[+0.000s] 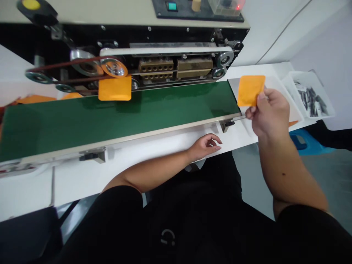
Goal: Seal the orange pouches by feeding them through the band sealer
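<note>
An orange flat pouch (249, 91) is pinched between the thumb and fingers of my right hand (271, 112), raised by the right end of a green conveyor belt (170, 106). My left hand (205, 146) rests at the front edge of the white table, its fingers loosely curled and apart with nothing between them. A second orange pouch (114, 88) hangs at the rollers of the band sealing machine (176, 40), over the left half of the belt. What the second pouch contains, if anything, cannot be seen.
A white bin (312, 93) with small dark and silver packets stands at the far right. Several orange pouches (37, 99) lie behind the belt's left end. A blue stool (310, 143) is below the table at right. Metal brackets (227, 125) stick out along the belt's front.
</note>
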Demonstrator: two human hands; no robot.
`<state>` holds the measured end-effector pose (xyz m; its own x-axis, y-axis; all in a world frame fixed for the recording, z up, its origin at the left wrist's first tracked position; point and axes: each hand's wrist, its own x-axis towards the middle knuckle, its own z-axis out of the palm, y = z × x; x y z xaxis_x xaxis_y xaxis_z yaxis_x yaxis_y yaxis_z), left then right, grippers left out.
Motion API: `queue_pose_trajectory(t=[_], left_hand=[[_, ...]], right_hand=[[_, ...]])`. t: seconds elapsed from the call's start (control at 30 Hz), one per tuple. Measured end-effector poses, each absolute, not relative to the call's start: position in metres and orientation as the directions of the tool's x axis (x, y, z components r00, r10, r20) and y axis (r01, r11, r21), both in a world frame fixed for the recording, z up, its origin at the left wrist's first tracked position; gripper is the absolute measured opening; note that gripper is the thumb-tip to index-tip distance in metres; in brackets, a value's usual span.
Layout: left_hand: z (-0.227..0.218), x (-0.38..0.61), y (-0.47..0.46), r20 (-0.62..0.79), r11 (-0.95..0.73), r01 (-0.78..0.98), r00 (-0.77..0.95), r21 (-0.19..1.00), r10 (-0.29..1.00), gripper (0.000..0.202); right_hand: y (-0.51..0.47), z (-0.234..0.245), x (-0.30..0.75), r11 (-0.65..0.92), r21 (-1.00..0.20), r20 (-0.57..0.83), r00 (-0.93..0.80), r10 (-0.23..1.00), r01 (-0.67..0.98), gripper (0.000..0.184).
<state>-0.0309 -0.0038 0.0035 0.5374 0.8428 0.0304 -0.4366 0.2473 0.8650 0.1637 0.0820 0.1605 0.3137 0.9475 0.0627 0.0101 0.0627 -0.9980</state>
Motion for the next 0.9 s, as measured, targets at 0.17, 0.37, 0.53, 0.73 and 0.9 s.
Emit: queue_pose_trajectory(t=[0.17,0.37,0.53,0.73,0.9], left_hand=[[0.002,-0.029,-0.001,0.015,0.241,-0.421,0.52,0.874,0.854,0.056],[0.002,-0.03,-0.001,0.005,0.246,-0.413,0.519,0.877,0.854,0.053],[0.002,-0.031,0.001,-0.006,0.266,-0.417,0.529,0.869,0.849,0.055],[0.001,-0.031,0.003,-0.017,0.28,-0.427,0.525,0.86,0.851,0.058],[0.004,-0.031,0.002,-0.06,0.329,-0.424,0.534,0.844,0.844,0.061]], right_hand=[[0.149,0.18,0.169,-0.232,-0.973,-0.224,0.218,0.95,0.011,0.017],[0.163,0.194,0.146,-0.303,-0.952,-0.289,0.201,0.936,0.041,0.035],[0.17,0.187,0.132,-0.291,-0.948,-0.284,0.071,0.956,0.131,0.016],[0.146,0.183,0.135,0.01,-0.944,0.08,0.2,0.977,0.33,0.016],[0.113,0.17,0.209,0.388,-0.857,0.507,0.411,0.758,0.34,0.063]])
